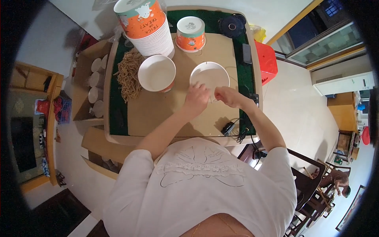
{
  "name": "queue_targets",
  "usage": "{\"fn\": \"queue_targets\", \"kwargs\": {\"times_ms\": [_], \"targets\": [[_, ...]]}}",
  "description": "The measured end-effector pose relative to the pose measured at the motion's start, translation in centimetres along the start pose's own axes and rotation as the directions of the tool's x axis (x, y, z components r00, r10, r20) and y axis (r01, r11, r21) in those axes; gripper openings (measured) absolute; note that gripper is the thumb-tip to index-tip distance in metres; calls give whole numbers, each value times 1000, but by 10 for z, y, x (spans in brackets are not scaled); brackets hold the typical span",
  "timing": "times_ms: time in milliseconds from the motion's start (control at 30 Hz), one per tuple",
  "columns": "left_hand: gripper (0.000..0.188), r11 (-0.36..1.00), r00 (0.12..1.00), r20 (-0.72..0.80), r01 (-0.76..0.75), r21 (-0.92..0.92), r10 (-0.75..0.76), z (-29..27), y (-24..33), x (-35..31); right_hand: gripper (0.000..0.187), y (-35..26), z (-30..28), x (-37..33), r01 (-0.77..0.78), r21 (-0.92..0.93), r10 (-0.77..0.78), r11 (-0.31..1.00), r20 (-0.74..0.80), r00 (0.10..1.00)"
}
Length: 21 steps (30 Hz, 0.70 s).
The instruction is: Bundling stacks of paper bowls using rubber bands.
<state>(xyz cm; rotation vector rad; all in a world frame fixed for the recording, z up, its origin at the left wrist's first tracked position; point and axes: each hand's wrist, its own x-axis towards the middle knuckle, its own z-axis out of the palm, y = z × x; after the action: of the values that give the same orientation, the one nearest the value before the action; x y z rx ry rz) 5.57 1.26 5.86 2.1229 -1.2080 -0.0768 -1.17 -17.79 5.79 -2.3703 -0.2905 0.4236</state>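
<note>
An open white paper bucket (206, 72) stands in front of me on the cardboard sheet, its mouth up. My left hand (198, 96) is closed at its near-left rim, the fingertips reaching over the edge. Close beside it, my right hand (229, 96) is curled in a pinch at the bucket's near-right side. What lies between those fingers is too small to make out. A second open paper bucket (156, 72) stands to the left, its inside bare. Further left lies a heap of tan cords (130, 74).
A tall stack of orange-printed paper buckets (148, 33) rises at the back left, beside an upside-down bucket (191, 33). A dark round object (232, 26) sits at the far right corner. A small black device (228, 128) with cables lies near the front edge. A red stool (267, 63) stands right of the table.
</note>
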Motion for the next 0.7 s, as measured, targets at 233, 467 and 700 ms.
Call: {"fn": "queue_targets", "kwargs": {"times_ms": [233,467,700], "targets": [[9,939,828,539,294,-178,-157,20,-12,-6,8,-11,19,-17,-58,70,65,996,-96,993],[8,504,757,547,649,-570,-356,43,-14,-43,10,-19,50,-26,-26,213,100,977,-344,934],[12,888,987,160,99,-450,-29,31,-3,-55,8,-15,54,-20,30,389,133,921,-386,913]]}}
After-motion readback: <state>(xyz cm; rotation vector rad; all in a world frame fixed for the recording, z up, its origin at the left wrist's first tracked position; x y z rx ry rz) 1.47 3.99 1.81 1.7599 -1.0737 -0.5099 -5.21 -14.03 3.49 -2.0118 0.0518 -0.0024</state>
